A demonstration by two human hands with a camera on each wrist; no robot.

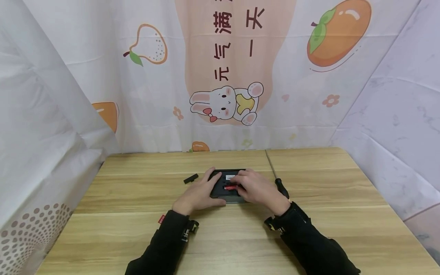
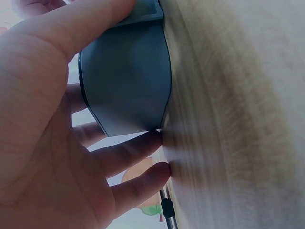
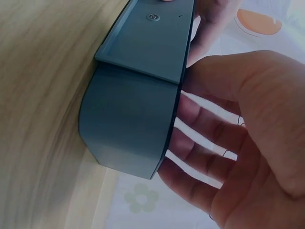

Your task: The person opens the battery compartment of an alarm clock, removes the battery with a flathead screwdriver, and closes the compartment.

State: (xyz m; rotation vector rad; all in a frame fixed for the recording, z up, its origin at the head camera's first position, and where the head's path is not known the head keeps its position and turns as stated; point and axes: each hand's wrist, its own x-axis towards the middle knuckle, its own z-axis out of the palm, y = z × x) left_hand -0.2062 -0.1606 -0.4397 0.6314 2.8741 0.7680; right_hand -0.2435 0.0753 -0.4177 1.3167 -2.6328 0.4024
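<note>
Pale wood-grain surface (image 1: 137,229), walled at 12 o'clock by a white cloth backdrop (image 1: 154,114) printed with fruit and a rabbit, and by plain white drapes at 9 and 3 o'clock. At centre lies a dark device (image 1: 223,177). Left hand (image 1: 197,194), fingers straight, rests on its 9 o'clock edge; right hand (image 1: 252,187) covers its 3 o'clock side, whether it grips cannot be told. A screwdriver (image 1: 280,185) lies just beside, at 3 o'clock; a small black piece (image 1: 190,178) at 9 o'clock.

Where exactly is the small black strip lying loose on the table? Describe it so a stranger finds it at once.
On the wooden table, look just left of the dark device under both hands. The small black strip lies there alone, apart from the left hand. Unlike the long screwdriver on the right, it is short and flat.
</note>
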